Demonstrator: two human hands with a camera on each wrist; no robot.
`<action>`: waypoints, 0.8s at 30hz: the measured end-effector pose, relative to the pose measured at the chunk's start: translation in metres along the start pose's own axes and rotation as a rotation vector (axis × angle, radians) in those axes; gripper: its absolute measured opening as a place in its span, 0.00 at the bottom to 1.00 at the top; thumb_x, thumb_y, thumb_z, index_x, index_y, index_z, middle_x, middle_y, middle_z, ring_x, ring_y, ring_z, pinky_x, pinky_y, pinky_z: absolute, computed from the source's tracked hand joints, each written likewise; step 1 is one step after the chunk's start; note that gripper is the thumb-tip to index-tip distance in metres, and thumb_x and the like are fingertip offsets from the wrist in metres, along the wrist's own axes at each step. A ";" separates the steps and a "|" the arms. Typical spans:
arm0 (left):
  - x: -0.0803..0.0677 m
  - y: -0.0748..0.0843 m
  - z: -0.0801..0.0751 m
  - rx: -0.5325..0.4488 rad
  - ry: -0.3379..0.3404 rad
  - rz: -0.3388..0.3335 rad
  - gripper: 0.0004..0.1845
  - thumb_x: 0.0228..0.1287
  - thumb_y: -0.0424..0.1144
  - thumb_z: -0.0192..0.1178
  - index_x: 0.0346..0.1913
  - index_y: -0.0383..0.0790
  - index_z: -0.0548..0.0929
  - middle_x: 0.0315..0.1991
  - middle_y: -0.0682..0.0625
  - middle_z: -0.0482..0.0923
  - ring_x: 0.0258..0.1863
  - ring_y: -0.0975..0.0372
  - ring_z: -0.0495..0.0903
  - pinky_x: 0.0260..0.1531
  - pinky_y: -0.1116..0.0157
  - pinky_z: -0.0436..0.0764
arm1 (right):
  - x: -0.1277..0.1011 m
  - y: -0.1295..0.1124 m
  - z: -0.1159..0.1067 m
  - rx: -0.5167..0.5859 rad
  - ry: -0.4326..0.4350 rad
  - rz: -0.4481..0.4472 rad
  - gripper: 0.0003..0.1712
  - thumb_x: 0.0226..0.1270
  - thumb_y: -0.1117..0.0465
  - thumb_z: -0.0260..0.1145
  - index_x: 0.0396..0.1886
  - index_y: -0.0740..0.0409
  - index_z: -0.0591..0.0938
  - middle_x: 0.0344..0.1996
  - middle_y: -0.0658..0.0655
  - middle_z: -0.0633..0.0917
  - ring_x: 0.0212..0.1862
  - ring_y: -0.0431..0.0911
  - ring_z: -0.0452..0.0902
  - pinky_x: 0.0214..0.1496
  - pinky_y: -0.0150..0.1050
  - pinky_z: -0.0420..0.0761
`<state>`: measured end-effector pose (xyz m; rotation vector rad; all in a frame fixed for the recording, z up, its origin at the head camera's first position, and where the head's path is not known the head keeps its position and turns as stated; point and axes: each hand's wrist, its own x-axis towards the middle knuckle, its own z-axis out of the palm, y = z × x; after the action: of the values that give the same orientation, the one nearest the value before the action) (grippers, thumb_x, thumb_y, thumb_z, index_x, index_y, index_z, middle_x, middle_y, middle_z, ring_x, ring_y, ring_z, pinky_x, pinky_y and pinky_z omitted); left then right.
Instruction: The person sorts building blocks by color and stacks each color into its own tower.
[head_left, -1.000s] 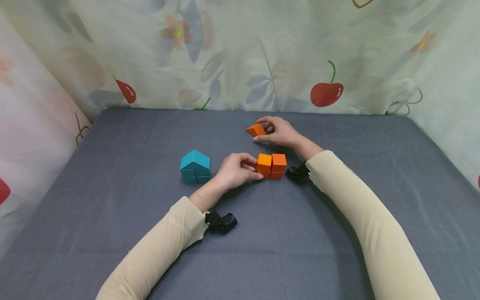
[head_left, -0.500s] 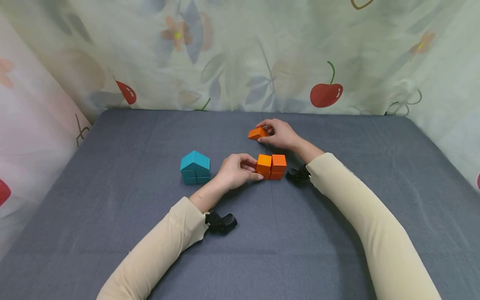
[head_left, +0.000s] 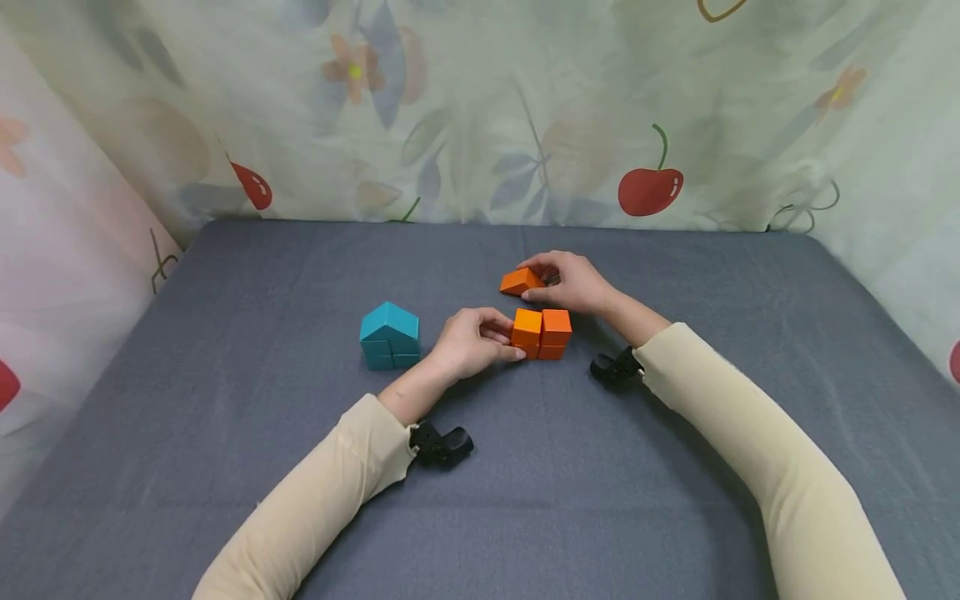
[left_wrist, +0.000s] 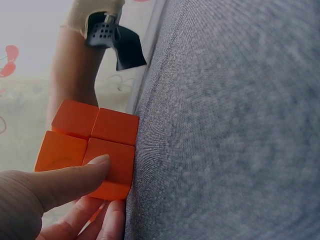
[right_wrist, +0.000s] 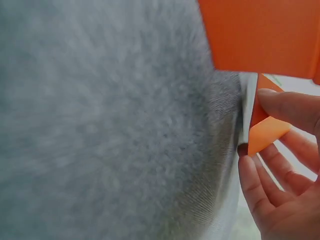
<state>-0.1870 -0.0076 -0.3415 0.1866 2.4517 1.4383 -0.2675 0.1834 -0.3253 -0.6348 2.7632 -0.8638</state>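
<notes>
Four orange blocks make a two-by-two stack [head_left: 556, 327] near the middle of the table. My left hand [head_left: 468, 342] pinches its lower left cube [left_wrist: 121, 167], thumb on the near face and fingers behind. Just beyond the stack, my right hand [head_left: 576, 283] holds an orange triangular block [head_left: 519, 282] between thumb and fingers, its ridge upward. In the right wrist view this triangular block [right_wrist: 267, 134] shows a sloping face, while part of the stack [right_wrist: 265, 35] fills the top. Left of my left hand stands a teal block house [head_left: 390, 337] with a peaked roof.
A grey cloth [head_left: 480, 517] covers the table. Behind it hangs a printed curtain [head_left: 480, 108], which meets the table's far edge. Black wrist cameras, one on the left wrist [head_left: 442, 446] and one on the right [head_left: 615, 367], stick out low over the cloth.
My right hand has come nearer and slightly right with the triangular block, which has turned so its ridge faces up. My left hand and the stack stay in place.
</notes>
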 end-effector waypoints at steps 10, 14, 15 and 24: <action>0.000 0.000 0.000 -0.007 -0.001 0.012 0.20 0.52 0.36 0.73 0.49 0.38 0.83 0.41 0.47 0.83 0.40 0.58 0.82 0.41 0.67 0.82 | -0.023 -0.009 -0.011 0.071 0.059 -0.056 0.27 0.62 0.57 0.69 0.61 0.56 0.77 0.51 0.59 0.80 0.48 0.51 0.79 0.54 0.46 0.79; 0.000 0.000 0.000 -0.008 -0.006 0.013 0.20 0.52 0.36 0.73 0.49 0.38 0.82 0.41 0.46 0.83 0.41 0.58 0.81 0.41 0.67 0.82 | -0.029 -0.011 -0.015 0.104 0.078 -0.100 0.26 0.63 0.57 0.69 0.60 0.55 0.77 0.50 0.58 0.81 0.46 0.50 0.78 0.53 0.45 0.79; 0.000 0.000 0.000 -0.009 -0.008 0.014 0.21 0.52 0.36 0.73 0.50 0.38 0.82 0.42 0.46 0.83 0.41 0.58 0.81 0.41 0.67 0.82 | -0.031 -0.011 -0.016 0.107 0.080 -0.108 0.26 0.63 0.56 0.69 0.60 0.55 0.77 0.50 0.58 0.81 0.46 0.49 0.78 0.53 0.45 0.79; -0.001 0.000 -0.001 -0.006 -0.014 0.025 0.22 0.51 0.43 0.74 0.48 0.38 0.82 0.42 0.47 0.83 0.40 0.59 0.81 0.40 0.67 0.82 | -0.047 -0.016 -0.019 0.122 0.098 -0.162 0.25 0.62 0.58 0.69 0.60 0.57 0.77 0.49 0.58 0.82 0.47 0.48 0.77 0.52 0.45 0.78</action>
<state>-0.1864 -0.0084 -0.3409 0.2259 2.4418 1.4494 -0.2254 0.2022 -0.2983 -0.8235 2.7467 -1.1162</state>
